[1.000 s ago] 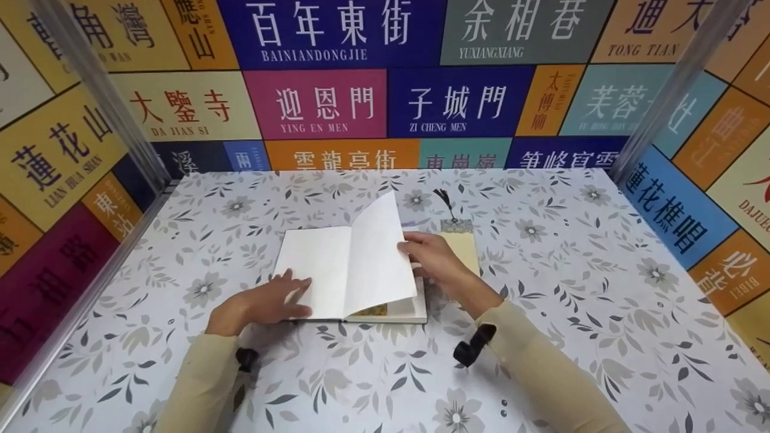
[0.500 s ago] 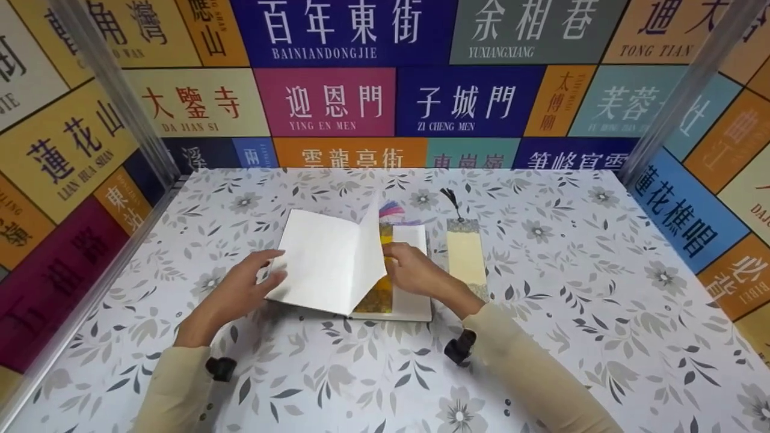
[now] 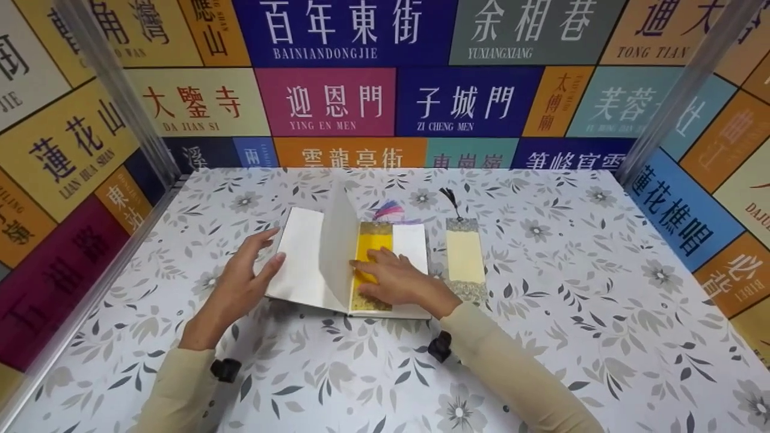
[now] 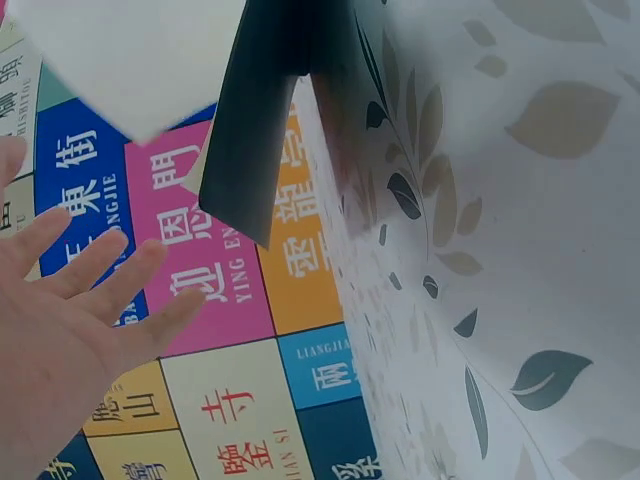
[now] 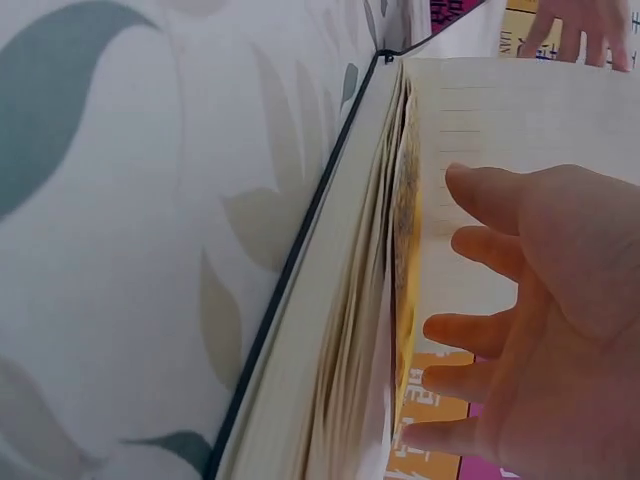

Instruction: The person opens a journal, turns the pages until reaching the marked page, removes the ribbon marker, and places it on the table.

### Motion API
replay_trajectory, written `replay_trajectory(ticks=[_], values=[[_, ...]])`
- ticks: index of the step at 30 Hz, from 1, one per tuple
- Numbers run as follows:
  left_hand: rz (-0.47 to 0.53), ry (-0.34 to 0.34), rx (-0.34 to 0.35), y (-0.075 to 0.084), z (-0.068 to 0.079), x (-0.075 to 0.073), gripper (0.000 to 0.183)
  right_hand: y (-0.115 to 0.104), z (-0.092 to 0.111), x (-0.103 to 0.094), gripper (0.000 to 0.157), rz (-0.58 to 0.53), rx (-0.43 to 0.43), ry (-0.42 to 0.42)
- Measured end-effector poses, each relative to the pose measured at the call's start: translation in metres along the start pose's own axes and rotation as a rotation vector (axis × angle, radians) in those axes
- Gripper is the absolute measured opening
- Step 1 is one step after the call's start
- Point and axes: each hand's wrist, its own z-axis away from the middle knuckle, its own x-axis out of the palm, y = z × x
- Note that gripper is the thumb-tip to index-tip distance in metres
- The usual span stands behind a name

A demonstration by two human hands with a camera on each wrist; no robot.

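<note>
An open notebook lies on the table, its left side tilted up a little. One page stands nearly upright at the middle. On the right-hand side lies a yellow bookmark with patterned ends and a pink, blue and purple tassel. My right hand is over this bookmark, fingers spread and fairly straight; in the right wrist view its fingertips are close above the bookmark and face the raised page. My left hand is at the notebook's left edge, fingers spread and holding nothing.
A second bookmark, cream with grey patterned ends and a black tassel, lies right of the notebook. Floral cloth covers the table. Colourful sign panels stand around the back and sides. Each wrist wears a black camera.
The page has swung from the right side to upright at the middle, uncovering the yellow bookmark. My right hand has moved left over it. My left hand has slid off the page to the notebook's left edge.
</note>
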Motion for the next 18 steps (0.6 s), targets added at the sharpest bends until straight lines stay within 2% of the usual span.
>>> replay_trajectory(ticks=[4,7,13,18], values=[[-0.007,-0.011,0.013,0.0,-0.001,0.001,0.056,-0.001,-0.001,0.003,0.058,0.033,0.014,-0.051],[-0.031,-0.06,0.03,-0.002,-0.003,0.004,0.057,-0.002,-0.002,0.004,0.058,0.074,0.032,-0.079],[-0.096,-0.254,0.01,-0.012,-0.011,0.019,0.062,-0.004,-0.007,0.002,0.058,0.157,0.056,-0.131],[-0.197,-0.434,-0.067,-0.017,-0.023,0.034,0.069,-0.005,-0.01,-0.002,0.059,0.225,0.044,-0.158]])
